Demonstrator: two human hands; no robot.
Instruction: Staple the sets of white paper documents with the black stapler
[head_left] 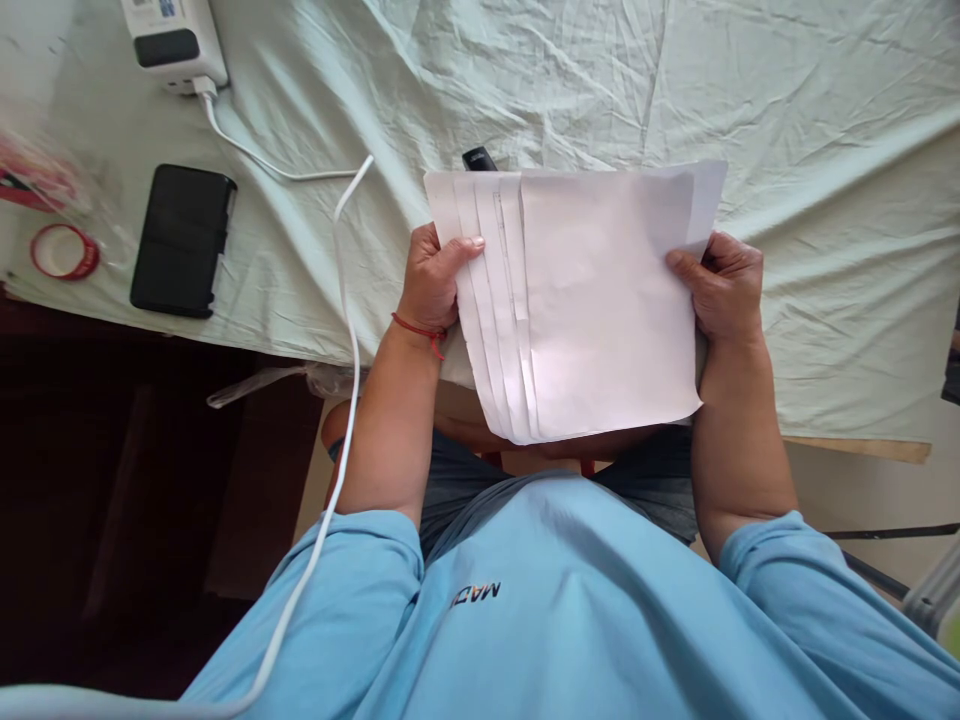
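Several white paper sheets are fanned out between my two hands, over the table's front edge and above my lap. My left hand pinches their left side, thumb on top and the other fingers underneath. At the right side, my right hand grips the sheets in the same way, near the upper right corner. The top sheet looks blank; thin printed lines show on one sheet beneath it. Just behind the far edge of the sheets, a small black object pokes out, its rest hidden under the paper.
A pale green cloth covers the table, with wrinkles. To the left lie a black phone-like case, a red tape roll and a clear plastic bag. A white cable runs from a white power bank past my left arm.
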